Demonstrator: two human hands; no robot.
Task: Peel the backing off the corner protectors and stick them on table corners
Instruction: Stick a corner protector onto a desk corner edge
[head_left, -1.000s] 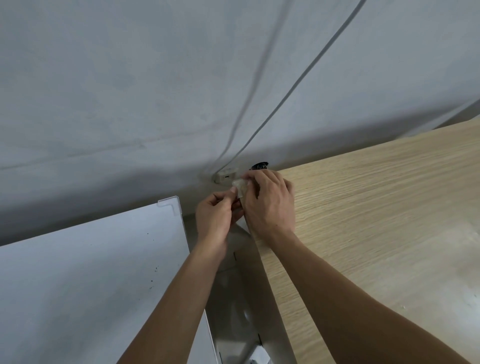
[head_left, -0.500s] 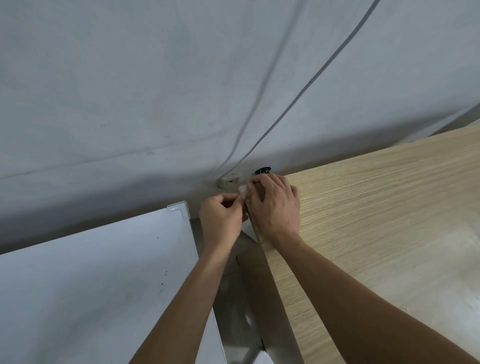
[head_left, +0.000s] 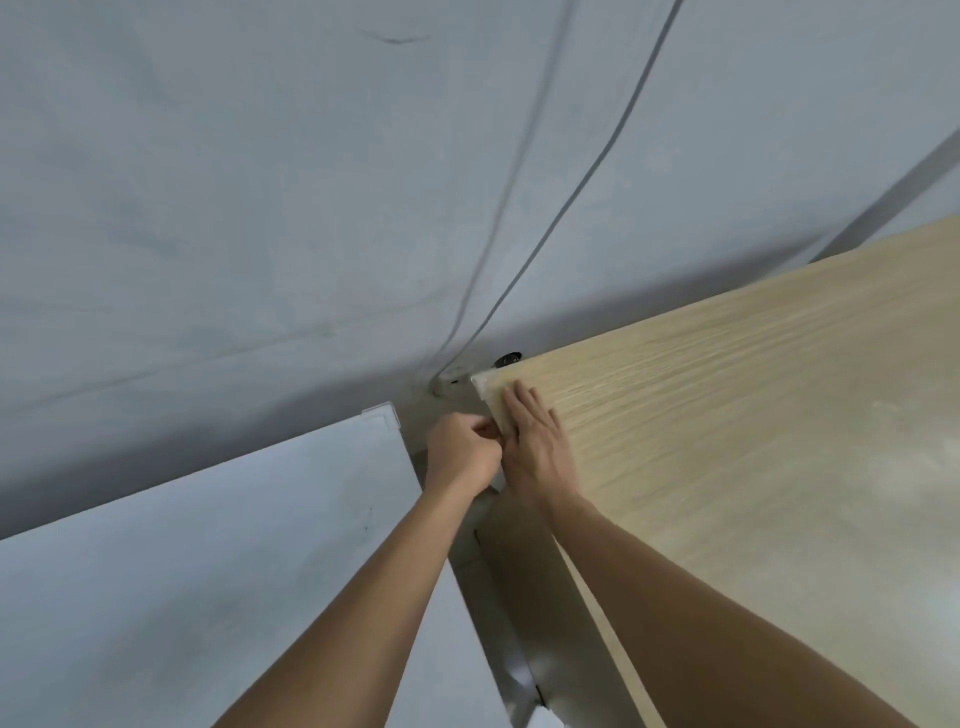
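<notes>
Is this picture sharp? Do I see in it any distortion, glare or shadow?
Head view: the cable on the wall looks bowed, likely by the wide lens. Head view: the left hand and right hand are slightly soft. Head view: a pale glare patch lies on the wood table at right, and a soft shadow runs along the wall above its far edge.

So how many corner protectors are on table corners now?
2. One corner protector sits on the far corner of the white table; the other is on the far corner of the wooden table, just beyond the right hand. Other corners are out of view.
</notes>
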